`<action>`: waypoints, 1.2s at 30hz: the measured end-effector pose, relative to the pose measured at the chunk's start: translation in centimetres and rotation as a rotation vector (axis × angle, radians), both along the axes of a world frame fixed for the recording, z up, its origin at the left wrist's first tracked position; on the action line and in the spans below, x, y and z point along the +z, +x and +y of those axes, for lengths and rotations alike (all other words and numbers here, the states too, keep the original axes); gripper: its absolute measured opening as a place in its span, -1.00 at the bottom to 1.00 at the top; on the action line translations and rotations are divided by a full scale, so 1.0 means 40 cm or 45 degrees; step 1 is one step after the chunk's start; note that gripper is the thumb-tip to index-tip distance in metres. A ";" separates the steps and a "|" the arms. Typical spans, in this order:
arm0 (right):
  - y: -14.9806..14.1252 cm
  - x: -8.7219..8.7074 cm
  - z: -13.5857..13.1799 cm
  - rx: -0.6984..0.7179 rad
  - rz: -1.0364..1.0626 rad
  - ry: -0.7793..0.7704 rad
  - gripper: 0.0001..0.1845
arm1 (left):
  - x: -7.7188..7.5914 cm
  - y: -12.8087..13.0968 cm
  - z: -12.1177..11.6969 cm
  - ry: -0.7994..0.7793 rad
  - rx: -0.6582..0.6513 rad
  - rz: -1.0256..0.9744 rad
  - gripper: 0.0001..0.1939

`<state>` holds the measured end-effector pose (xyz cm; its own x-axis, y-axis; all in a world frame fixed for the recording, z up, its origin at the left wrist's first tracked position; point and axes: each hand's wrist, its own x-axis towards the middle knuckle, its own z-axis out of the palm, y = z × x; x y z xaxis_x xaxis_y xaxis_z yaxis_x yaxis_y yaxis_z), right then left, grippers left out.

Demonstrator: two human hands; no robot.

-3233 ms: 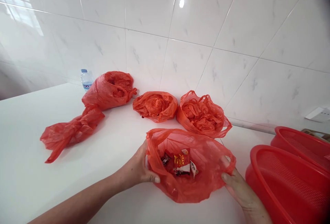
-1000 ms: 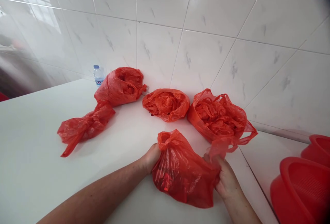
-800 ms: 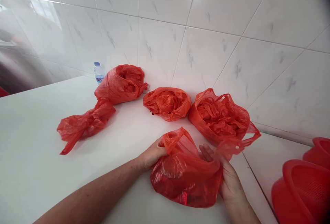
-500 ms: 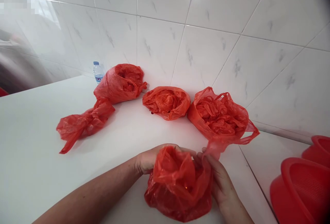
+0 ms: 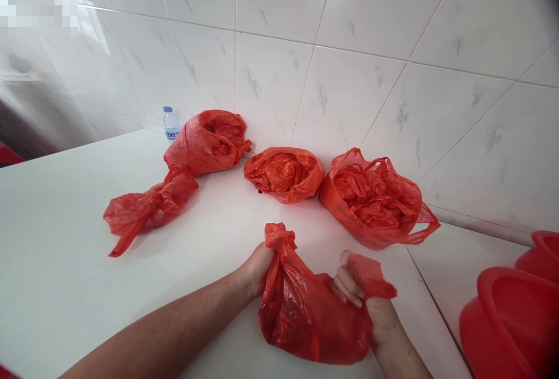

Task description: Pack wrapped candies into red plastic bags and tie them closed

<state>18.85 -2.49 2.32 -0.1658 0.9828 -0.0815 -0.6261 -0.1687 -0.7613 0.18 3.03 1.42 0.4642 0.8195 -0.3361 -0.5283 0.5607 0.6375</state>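
Note:
A red plastic bag (image 5: 312, 315) lies on the white counter (image 5: 65, 239) in front of me, its mouth gathered shut. My left hand (image 5: 258, 267) is closed around the bag's left handle, which sticks up above my fingers. My right hand (image 5: 365, 300) is closed around the right handle, its end poking out over my knuckles. The two handles are pulled apart to either side. What is inside the bag is hidden.
Three open red bags sit along the tiled wall: one at the left (image 5: 208, 141), one in the middle (image 5: 283, 172), one at the right (image 5: 376, 197). A twisted red bag (image 5: 146, 209) lies left. A water bottle (image 5: 170, 123) stands behind. Red baskets (image 5: 509, 321) sit right.
The bag was open with wrapped snacks showing. Both hands have since bunched its mouth together, crossed the handles and drawn them out to the sides.

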 end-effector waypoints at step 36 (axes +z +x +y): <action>-0.031 0.006 0.000 -0.112 -0.462 -0.003 -0.85 | 0.024 -0.008 -0.022 1.244 0.074 0.805 -0.86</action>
<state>17.63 -2.48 2.58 -0.0408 0.9917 -0.1219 -0.3278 -0.1286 -0.9360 -0.16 2.16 2.39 0.3929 0.8720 0.2920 0.0293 -0.3292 0.9438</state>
